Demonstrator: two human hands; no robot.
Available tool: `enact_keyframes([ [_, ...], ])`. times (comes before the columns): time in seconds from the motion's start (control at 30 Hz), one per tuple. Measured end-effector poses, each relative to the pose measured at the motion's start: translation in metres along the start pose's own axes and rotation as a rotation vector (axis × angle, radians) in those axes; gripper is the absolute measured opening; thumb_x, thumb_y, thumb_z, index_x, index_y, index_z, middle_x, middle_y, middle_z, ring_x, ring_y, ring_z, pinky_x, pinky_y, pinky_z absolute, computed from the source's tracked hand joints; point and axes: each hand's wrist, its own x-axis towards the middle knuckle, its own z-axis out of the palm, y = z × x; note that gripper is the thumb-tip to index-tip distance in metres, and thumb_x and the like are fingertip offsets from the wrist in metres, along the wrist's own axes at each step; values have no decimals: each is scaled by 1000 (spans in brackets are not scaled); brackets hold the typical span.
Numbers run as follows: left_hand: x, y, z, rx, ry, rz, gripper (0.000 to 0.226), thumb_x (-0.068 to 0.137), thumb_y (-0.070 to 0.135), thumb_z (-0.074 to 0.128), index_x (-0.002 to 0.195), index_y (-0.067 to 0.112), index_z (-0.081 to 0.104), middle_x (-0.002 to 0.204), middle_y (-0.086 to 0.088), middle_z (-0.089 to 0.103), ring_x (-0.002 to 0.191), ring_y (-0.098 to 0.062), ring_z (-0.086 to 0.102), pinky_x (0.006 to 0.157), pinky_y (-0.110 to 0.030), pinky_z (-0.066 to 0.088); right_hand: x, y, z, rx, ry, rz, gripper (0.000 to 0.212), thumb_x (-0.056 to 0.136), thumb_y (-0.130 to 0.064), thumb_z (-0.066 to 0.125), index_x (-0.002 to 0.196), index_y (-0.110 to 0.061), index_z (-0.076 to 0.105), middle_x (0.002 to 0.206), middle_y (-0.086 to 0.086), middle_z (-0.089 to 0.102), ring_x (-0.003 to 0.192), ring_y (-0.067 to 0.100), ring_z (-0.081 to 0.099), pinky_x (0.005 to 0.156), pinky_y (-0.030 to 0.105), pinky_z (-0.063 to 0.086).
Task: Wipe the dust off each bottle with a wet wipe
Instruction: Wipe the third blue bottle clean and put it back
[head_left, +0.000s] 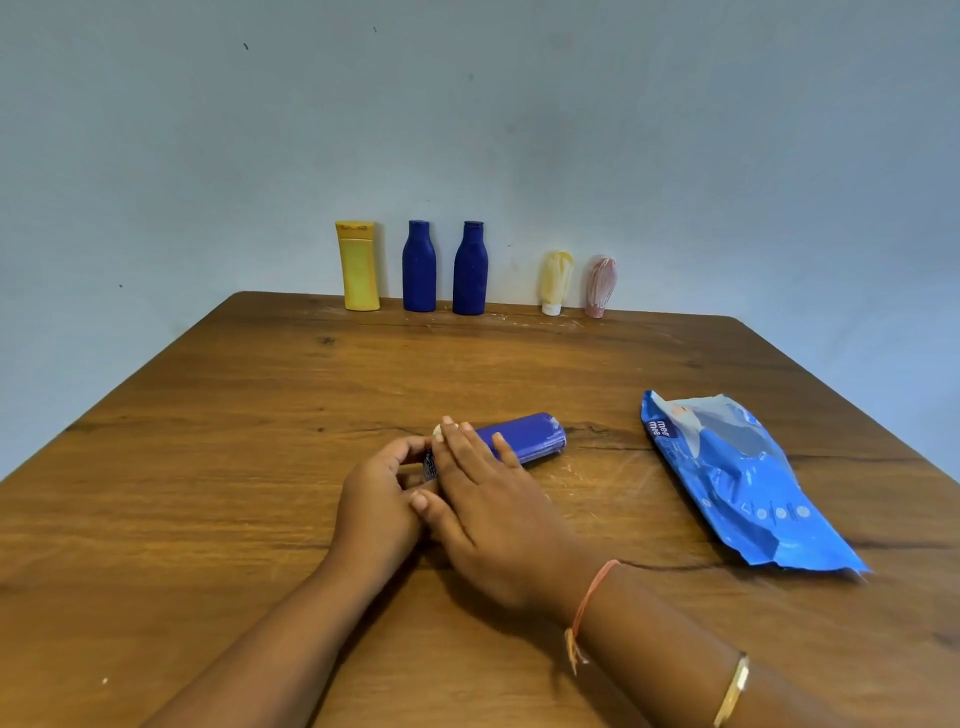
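Near the middle of the wooden desk (208, 493), the lying bottle (530, 439), dark blue, rests on its side with its length running left to right. Its right end is bare; its left half is covered by the two hands.

The left hand (376, 499) grips the bottle's left end, fingers and thumb curled round it. The right hand (488, 514) lies flat over the top of the bottle, fingers straight and close together, pressing down and grasping nothing. A small white wad, the wipe (439, 429), peeks out just past the right fingertips, touching the bottle's far side. How much of it lies under the hand cannot be told. The right wrist wears an orange thread (589, 603), and a gold bangle (732, 691) sits further up that forearm.

To the right of the hands, well apart from the bottle, a blue pack of wipes (737, 478) lies flat and crumpled on the desk.

Along the desk's far edge, against the pale wall (208, 156), five things stand upright in a row. From the left they are a yellow bottle (358, 267), a first blue bottle (419, 270), a second blue bottle (470, 273) just beside it, then after a gap a yellow tube (556, 283) and a pink tube (601, 286), both standing on their caps.
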Motion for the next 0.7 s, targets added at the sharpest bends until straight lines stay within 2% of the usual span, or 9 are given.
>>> enact_keyframes([
  [0.07,1,0,1,-51,-13,-24,34,79,-1,66,97,28,63,90,4,70,75,-7,65,59,-15,49,-1,10,-2,-30,-13,5,61,97,-48,16,148,-18,0,156,-3,-6,142,7,-11,115,32,-10],
  [0.2,2,3,3,-15,14,-2,38,73,2,74,99,26,62,95,8,66,73,-3,61,62,-8,46,-2,50,-14,35,-25,198,60,97,-49,13,148,-18,6,157,-2,1,142,8,-4,116,32,-5],
  [0.33,3,2,3,20,11,-8,41,73,5,75,107,25,62,103,6,65,81,-8,62,69,-15,45,0,70,-23,203,-30,336,61,97,-48,14,148,-16,8,157,0,1,143,10,-2,116,31,-2],
  [0.47,0,4,3,-1,3,16,37,74,2,72,105,21,63,98,6,66,78,-3,64,66,-12,50,1,30,-12,158,9,192,63,97,-49,16,148,-14,7,157,2,-1,143,11,-4,113,27,-3],
  [0.57,-1,3,0,-3,19,50,31,76,8,65,97,32,63,93,13,68,77,3,64,69,-16,51,-1,-2,-8,141,-33,37,63,97,-49,14,148,-14,3,156,0,-4,142,8,-9,115,26,-5],
  [0.63,-2,3,0,-8,20,53,32,75,8,65,95,33,62,92,14,67,74,4,63,67,-15,51,-1,-1,-9,130,-41,14,61,97,-49,14,148,-16,4,156,-1,-4,142,7,-8,116,27,-5],
  [0.7,0,2,1,-28,17,40,35,75,0,70,99,24,64,94,9,68,69,3,63,65,-12,50,0,16,-12,147,-29,68,60,97,-48,14,147,-17,7,156,-1,-1,142,7,-5,116,28,-4],
])
